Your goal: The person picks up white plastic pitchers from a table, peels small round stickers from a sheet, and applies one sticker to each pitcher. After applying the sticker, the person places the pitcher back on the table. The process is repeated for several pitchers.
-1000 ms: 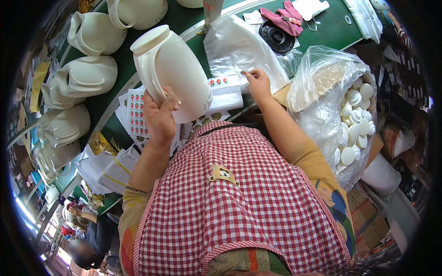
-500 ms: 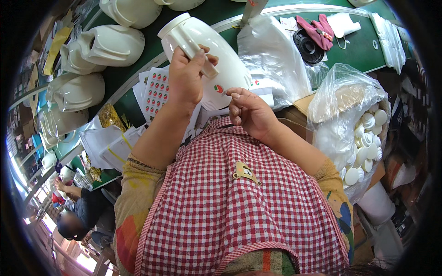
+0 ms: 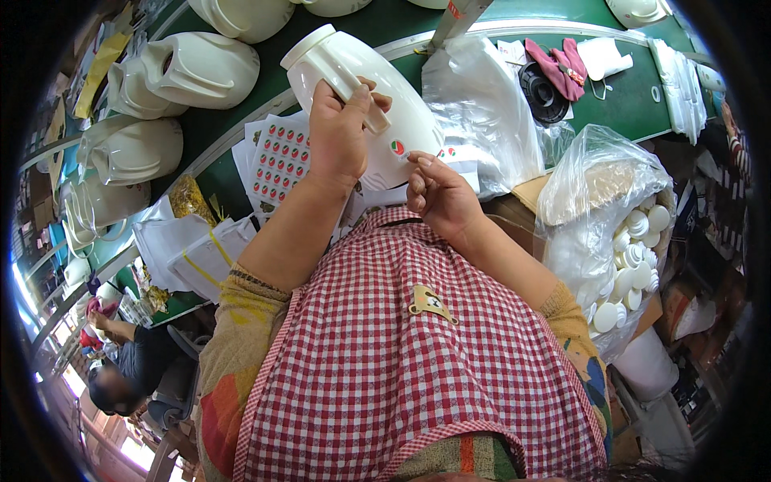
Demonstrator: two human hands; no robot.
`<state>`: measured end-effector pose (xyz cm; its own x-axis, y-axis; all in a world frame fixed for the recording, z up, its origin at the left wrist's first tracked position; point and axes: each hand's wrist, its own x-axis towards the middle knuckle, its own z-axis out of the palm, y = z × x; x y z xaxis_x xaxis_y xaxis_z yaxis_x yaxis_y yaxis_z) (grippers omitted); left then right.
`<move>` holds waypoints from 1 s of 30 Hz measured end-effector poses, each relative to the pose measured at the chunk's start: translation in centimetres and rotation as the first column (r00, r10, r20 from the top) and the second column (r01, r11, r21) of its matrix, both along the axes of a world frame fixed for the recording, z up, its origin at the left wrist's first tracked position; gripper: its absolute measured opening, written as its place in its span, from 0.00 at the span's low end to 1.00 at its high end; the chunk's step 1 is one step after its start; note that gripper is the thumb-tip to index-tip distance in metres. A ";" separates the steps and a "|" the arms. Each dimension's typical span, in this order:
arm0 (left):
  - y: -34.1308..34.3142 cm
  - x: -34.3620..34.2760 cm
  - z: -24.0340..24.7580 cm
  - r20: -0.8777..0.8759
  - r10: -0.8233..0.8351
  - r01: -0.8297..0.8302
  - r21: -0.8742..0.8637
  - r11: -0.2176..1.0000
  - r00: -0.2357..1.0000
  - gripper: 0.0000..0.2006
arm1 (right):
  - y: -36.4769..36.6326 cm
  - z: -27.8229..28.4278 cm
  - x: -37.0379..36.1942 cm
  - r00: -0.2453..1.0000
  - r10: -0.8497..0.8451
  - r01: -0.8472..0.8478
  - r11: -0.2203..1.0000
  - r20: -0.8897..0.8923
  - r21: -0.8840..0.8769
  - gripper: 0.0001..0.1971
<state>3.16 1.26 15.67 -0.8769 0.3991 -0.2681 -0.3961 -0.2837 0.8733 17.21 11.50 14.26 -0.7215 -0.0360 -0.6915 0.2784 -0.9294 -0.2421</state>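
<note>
Tilted in front of me is a cream plastic pitcher (image 3: 393, 84). My left hand (image 3: 337, 136) is wrapped round its handle (image 3: 339, 79). A small round red and green sticker (image 3: 397, 148) shows low on the pitcher's side. Just right of the sticker is my right hand (image 3: 442, 193), its fingers curled in and a fingertip close to the pitcher. Anything inside those fingers is hidden. Behind my left wrist lies a white sheet of the same round stickers (image 3: 277, 165). More such stickers (image 3: 448, 152) peek out beyond the pitcher's base.
Several cream pitchers (image 3: 205, 71) line the green table's left and far side. Clear plastic bags (image 3: 482, 112), a black round part (image 3: 542, 90) and a pink cloth item (image 3: 558, 66) lie at right. A plastic-lined box holds white lids (image 3: 630, 277). Another person (image 3: 144, 361) sits far left.
The pitcher and both hands sit slightly further right in the picture. My right fingertip, which was at the sticker's edge, is now a little away from it. My left grip is unchanged.
</note>
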 end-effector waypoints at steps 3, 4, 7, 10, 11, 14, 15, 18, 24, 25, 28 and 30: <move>0.0 0.0 0.1 -0.005 -0.003 0.003 -0.011 1.000 1.000 0.11 | -0.1 0.0 -0.2 1.000 0.013 -0.013 1.000 -0.010 0.008 0.12; 0.0 0.0 0.1 -0.005 -0.004 0.004 -0.010 1.000 1.000 0.11 | -0.1 -0.1 -0.2 1.000 0.013 -0.013 1.000 -0.010 0.010 0.12; 0.1 -0.1 0.2 -0.007 -0.005 0.005 -0.018 1.000 1.000 0.11 | -0.2 -0.3 -0.3 1.000 0.006 -0.007 1.000 0.007 0.030 0.13; 0.1 0.0 0.2 -0.007 0.001 -0.002 -0.042 0.999 1.000 0.11 | -0.4 0.0 -0.5 0.999 0.003 -0.008 0.995 0.052 0.097 0.14; 0.1 0.1 0.2 -0.006 0.003 -0.004 -0.050 0.999 1.000 0.11 | -0.4 0.3 -0.5 0.998 0.012 -0.021 0.991 0.068 0.134 0.14; 0.0 0.1 0.4 -0.016 0.015 -0.016 -0.063 0.998 1.000 0.11 | -0.4 1.0 -0.8 0.991 0.063 -0.094 0.958 0.119 0.273 0.14; 0.0 0.2 0.5 -0.010 0.018 -0.018 -0.062 0.998 1.000 0.11 | -0.5 1.1 -0.9 0.987 0.083 -0.124 0.939 0.138 0.322 0.14; 0.2 0.2 0.4 -0.005 0.001 -0.001 -0.057 0.998 1.000 0.11 | -0.3 0.2 -1.6 0.983 0.134 -0.185 0.766 0.129 0.616 0.12; 0.3 0.3 -0.1 -0.005 0.020 -0.020 -0.061 0.998 1.000 0.10 | 1.6 0.3 -2.9 0.807 0.307 -0.498 -0.104 0.504 0.861 0.18; 0.3 0.4 -0.3 -0.006 0.026 -0.027 -0.055 0.998 1.000 0.10 | 2.4 0.2 -2.9 0.798 0.337 -0.526 -0.013 0.499 0.850 0.21; 0.3 0.4 -0.6 -0.032 0.013 -0.014 -0.016 1.000 0.999 0.10 | 2.2 0.7 -2.6 0.803 0.278 -0.470 -0.246 0.527 0.848 0.25; 0.2 0.5 -0.5 -0.040 0.004 -0.004 -0.017 1.000 0.999 0.09 | 2.3 1.0 -2.5 0.852 0.192 -0.452 -0.201 0.488 0.869 0.22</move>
<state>3.66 1.42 15.17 -0.8886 0.3913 -0.2394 -0.3597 -0.2702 0.8931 14.69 13.76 15.30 -0.7811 0.5333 -0.3247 0.5936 0.4729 -0.6512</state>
